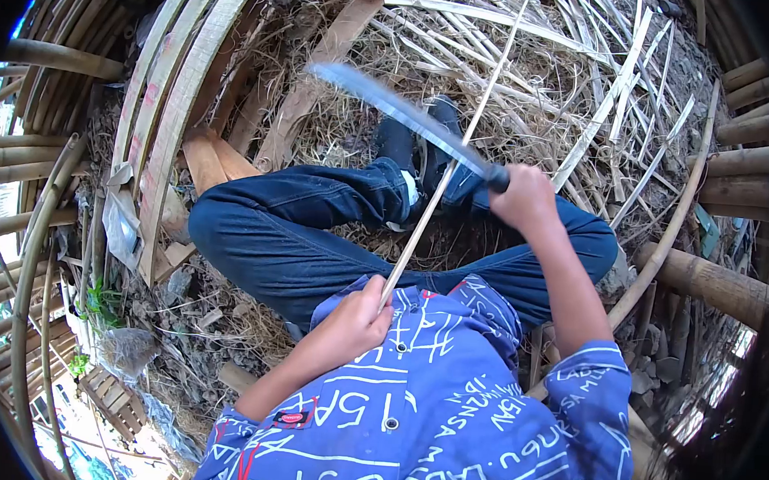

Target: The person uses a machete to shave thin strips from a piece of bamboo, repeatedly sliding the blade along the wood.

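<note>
My left hand is closed around the lower end of a long, thin bamboo strip, close to my shirt front. From there the strip slants up and to the right, past my shoes. My right hand grips the dark handle of a large knife above my right thigh. Its long blade points up and to the left and crosses the strip near the handle; whether the two touch I cannot tell. The blade's far end is slightly blurred.
Wide bamboo slats stand at the upper left. Split strips and shavings cover the ground beyond my crossed legs. Thick bamboo poles lie at the right. A clear plastic bag hangs by the slats.
</note>
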A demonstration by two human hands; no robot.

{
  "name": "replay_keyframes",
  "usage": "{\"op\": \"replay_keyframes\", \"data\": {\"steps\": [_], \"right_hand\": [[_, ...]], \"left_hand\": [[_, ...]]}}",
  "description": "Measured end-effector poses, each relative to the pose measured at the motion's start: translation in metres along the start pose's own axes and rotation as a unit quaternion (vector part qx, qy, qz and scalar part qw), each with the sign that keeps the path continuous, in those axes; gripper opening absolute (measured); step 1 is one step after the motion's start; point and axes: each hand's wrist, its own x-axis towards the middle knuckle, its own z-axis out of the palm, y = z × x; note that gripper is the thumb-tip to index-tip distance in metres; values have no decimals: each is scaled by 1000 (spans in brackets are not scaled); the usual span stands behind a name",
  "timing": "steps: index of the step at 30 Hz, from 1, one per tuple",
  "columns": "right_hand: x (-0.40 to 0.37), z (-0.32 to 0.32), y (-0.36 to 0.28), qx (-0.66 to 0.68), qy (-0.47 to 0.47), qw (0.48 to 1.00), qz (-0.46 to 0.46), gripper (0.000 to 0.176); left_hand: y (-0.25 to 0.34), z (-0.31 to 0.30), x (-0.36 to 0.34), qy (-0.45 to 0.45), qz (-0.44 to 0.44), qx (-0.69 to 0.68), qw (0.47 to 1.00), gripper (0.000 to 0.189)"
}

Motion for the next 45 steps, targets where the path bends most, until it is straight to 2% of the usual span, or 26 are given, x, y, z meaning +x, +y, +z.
{"op": "replay_keyframes", "data": {"steps": [2,5,9,11,13,19,21,25,27,29,30,31,33,34,36,39,40,43,45], "right_hand": [[17,-2,10,0,22,999,41,26],[38,-4,15,-32,11,999,18,28],[50,-1,9,-35,25,999,20,29],[65,6,17,-27,92,994,58,30],[81,-6,21,-16,47,993,111,34],[118,-11,30,-88,64,989,105,34],[141,-12,64,-48,77,971,223,34],[136,-20,109,-34,82,960,265,39],[122,-19,107,-25,86,964,249,39],[101,-8,102,5,102,970,223,36],[89,-1,100,53,107,974,191,34],[75,7,97,104,113,975,161,33],[42,15,68,171,160,964,123,25],[30,28,63,207,169,959,95,21],[-3,30,33,251,147,953,84,18],[-42,30,-6,319,98,942,42,14],[-52,34,-15,354,100,930,0,14],[-72,15,-34,345,47,936,-45,14],[-76,4,-41,335,54,938,-64,15]], "left_hand": [[-2,1,-4,-9,-11,0,1000,16],[-5,-2,-3,23,18,19,999,16],[-3,-10,-4,23,-24,17,999,16],[1,-11,-7,-23,-25,8,999,16],[-3,-8,-10,-14,4,9,1000,17],[-5,-13,-18,-18,-31,-32,999,16],[-11,-13,-32,-31,-11,-59,998,16],[-12,-19,-33,-14,-42,-89,995,15],[-15,-21,-28,-26,-18,-103,994,15],[-14,-23,-22,-38,-48,-98,993,14],[-15,-26,-19,-44,-47,-136,989,14],[-12,-32,-18,-74,-84,-198,974,13],[-14,-44,-14,-172,-118,-448,869,15],[-15,-45,-11,-175,-122,-442,871,15],[-21,-45,-7,-222,-102,-518,820,19],[-21,-42,-7,-273,-77,-531,798,20],[-21,-42,-9,-279,-85,-534,793,20],[-25,-48,-27,-280,-110,-552,778,21],[-28,-51,-32,-293,-74,-565,767,21]]}}
